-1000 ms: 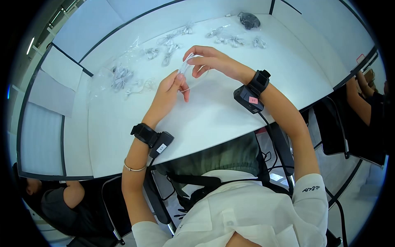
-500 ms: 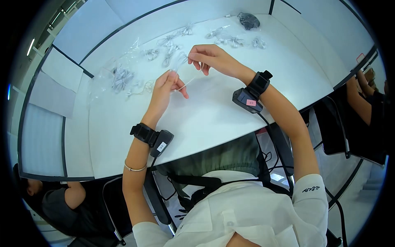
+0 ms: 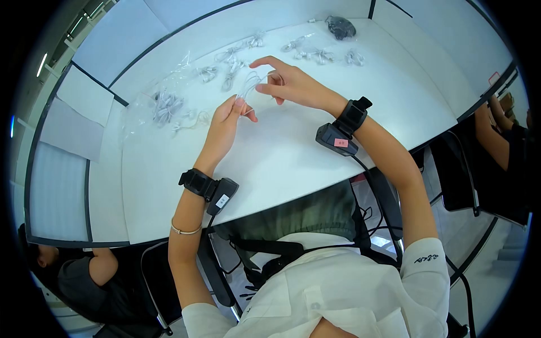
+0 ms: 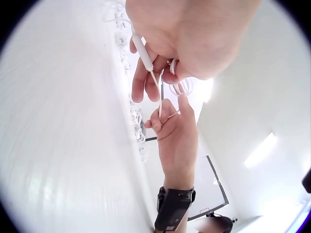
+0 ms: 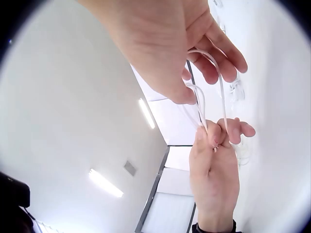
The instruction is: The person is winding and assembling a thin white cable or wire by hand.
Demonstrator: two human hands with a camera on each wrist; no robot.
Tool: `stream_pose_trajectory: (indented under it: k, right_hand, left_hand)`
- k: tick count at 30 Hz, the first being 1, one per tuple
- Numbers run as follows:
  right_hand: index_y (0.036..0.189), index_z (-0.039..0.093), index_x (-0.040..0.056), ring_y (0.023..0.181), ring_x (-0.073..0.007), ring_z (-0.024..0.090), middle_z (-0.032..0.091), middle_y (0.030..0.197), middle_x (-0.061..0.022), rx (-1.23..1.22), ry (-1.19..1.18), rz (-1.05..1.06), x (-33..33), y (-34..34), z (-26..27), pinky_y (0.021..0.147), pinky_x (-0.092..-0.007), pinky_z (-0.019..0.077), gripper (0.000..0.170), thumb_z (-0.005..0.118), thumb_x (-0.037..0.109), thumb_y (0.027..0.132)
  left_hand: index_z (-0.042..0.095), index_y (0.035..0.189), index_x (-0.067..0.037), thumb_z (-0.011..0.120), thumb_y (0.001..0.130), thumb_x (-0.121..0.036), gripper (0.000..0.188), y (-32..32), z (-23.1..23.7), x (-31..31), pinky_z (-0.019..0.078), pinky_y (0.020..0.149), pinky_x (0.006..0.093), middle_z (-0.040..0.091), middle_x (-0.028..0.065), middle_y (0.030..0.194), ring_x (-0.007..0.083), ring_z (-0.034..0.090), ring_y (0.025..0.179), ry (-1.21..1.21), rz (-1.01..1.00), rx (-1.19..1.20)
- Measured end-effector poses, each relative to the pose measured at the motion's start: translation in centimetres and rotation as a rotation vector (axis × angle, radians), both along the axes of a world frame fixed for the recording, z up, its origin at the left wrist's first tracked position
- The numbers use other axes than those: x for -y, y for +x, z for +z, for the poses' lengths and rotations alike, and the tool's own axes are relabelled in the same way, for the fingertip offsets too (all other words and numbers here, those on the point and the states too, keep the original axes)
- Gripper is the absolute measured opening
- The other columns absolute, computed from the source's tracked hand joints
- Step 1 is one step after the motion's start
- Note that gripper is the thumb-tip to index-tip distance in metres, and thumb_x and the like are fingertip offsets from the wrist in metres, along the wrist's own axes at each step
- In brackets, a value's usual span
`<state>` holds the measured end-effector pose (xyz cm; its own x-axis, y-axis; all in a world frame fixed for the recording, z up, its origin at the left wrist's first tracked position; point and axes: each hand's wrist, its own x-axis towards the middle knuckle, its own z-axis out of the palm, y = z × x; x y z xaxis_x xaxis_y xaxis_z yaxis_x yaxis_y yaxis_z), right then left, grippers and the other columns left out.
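Note:
My left hand pinches a looped white cable above the table; the loops stand up from its thumb and fingertips. A slim white sleeve on the cable lies along its fingers in the left wrist view. My right hand is beside the loops, index finger lifted and stretched out, thumb tip near or on a loop. One strand runs from the left fingers up to the spread, relaxed right fingers. Whether those fingers press on the strand is partly hidden.
Several bundled white cables lie along the back of the white table. A clear bag of cables is at the left, a dark bagged item at the back right. Low partitions enclose the table; people sit at both sides.
My right hand has drawn the strand away from the loops, then come back to them with the index finger lifted. My left hand has lowered slightly, and the loops have spread wider.

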<state>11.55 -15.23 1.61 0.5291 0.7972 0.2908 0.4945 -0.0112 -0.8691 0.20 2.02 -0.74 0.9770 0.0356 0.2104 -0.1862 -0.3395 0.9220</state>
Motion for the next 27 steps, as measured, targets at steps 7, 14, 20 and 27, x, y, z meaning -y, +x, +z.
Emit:
stream_pose_trajectory:
  k: [7, 14, 20, 27]
  right_hand:
    - [0.115, 0.052, 0.0061, 0.039, -0.0088, 0.045, 0.045, 0.049, 0.0001, 0.035, -0.182, -0.012, 0.6, -0.2, 0.9, 0.044, -0.0219, 0.0373, 0.037, 0.051, 0.031, 0.087]
    - [0.12, 0.05, 0.0055, 0.047, -0.0117, 0.05, 0.051, 0.055, -0.0032, -0.083, -0.402, 0.072, 0.9, -0.2, 1.8, 0.049, -0.025, 0.0437, 0.05, 0.055, 0.039, 0.083]
    - [0.123, 0.047, 0.0088, 0.077, -0.0177, 0.055, 0.051, 0.114, -0.0111, 0.361, -0.16, -0.023, 0.6, 0.4, 0.0, 0.072, -0.0294, 0.0447, 0.058, 0.05, 0.051, 0.084]
    - [0.122, 0.049, 0.0099, 0.097, -0.0252, 0.051, 0.049, 0.118, -0.0109, 0.657, -0.404, -0.098, 1.0, 1.1, -0.1, 0.088, -0.0357, 0.0361, 0.046, 0.045, 0.042, 0.088]
  left_hand:
    - [0.046, 0.08, -0.002, 0.032, 0.097, -0.03, 0.035, 0.1, -0.6, 0.0, 0.0387, 0.079, 0.028, 0.058, 0.0069, 0.072, 0.0141, 0.055, 0.074, 0.054, 0.077, -0.004]
    - [0.044, 0.075, -0.004, 0.033, 0.096, -0.029, 0.034, 0.5, -0.7, -0.7, 0.0409, 0.075, 0.0289, 0.055, 0.0076, 0.068, 0.0157, 0.053, 0.067, 0.071, 0.11, 0.09]
    - [0.039, 0.071, -0.009, 0.035, 0.095, -0.03, 0.031, -0.1, 0.8, 0.2, 0.0398, 0.077, 0.0286, 0.046, 0.0038, 0.061, 0.0154, 0.048, 0.06, -0.333, -0.094, -0.137]
    - [0.033, 0.068, -0.012, 0.038, 0.094, -0.032, 0.033, 0.0, 0.7, -0.1, 0.0391, 0.075, 0.0264, 0.035, -0.0008, 0.057, 0.0104, 0.034, 0.05, -0.39, -0.154, -0.237]
